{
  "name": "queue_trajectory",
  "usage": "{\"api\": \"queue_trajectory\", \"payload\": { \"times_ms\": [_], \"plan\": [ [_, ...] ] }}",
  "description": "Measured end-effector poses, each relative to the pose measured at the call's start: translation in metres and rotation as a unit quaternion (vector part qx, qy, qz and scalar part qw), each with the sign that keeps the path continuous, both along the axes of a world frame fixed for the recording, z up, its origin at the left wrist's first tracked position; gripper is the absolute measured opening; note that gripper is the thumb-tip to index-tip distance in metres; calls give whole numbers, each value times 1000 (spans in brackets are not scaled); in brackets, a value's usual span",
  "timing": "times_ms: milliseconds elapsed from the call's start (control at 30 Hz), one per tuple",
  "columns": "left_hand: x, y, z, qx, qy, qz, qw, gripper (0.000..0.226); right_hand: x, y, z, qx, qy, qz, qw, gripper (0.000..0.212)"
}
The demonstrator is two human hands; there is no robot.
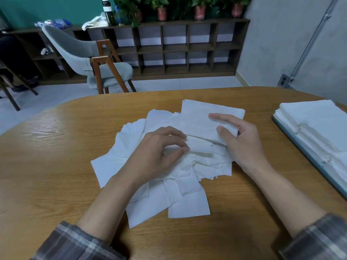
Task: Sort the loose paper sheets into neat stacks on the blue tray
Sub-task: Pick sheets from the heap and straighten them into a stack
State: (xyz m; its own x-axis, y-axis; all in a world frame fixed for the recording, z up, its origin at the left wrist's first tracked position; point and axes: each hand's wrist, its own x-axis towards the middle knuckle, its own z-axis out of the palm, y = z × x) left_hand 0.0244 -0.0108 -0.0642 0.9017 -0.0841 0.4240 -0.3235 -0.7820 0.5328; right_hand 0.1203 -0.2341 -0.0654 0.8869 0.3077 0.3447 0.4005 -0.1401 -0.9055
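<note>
plaid sleeves [78,243] are flanking the paper pile [116,162] on the desk [56,147]; left hand [157,156] is pinching it, right hand [242,143] is gripping one sheet [199,119], nearer the blue tray [305,152] lying to its right.

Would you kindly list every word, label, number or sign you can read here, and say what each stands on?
No text can be read in this view.
Dark glass bottle on the wooden shelf: white label, print too blurred to read.
Loose white paper sheets on the wooden table: blank.
Stacked white sheets on the blue tray: no print shows.
</note>
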Motion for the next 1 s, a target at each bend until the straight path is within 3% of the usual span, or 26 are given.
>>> {"api": "queue_trajectory", "payload": {
  "times_ms": [200,333,433,467,533,567,667,833,1000],
  "plan": [
    [0,-7,3,10,-103,15,995,12,2,0,-2,10,4,4,1000,41],
    [-7,-13,15,-65,-143,46,987,11,-1,-1,4,2,-7,7,1000,38],
    [-8,-14,17,-123,-150,57,979,8,-6,0,7,38,25,77,996,22],
    [-8,-14,17,-139,-148,58,978,8,-9,0,7,73,60,124,988,30],
    [-7,-14,17,-159,-138,61,976,8,-11,2,5,78,86,170,979,68],
    [-7,-14,16,-168,-134,61,975,8,-14,4,5,60,75,175,980,66],
    [-8,-15,17,-211,-92,70,971,15,-21,11,4,60,66,142,986,9],
    [-5,-6,21,-287,11,97,953,42,-17,10,2,123,151,110,975,18],
    [-6,-7,22,-317,-9,98,943,42,-19,9,2,93,179,144,969,24]
  ]
}}
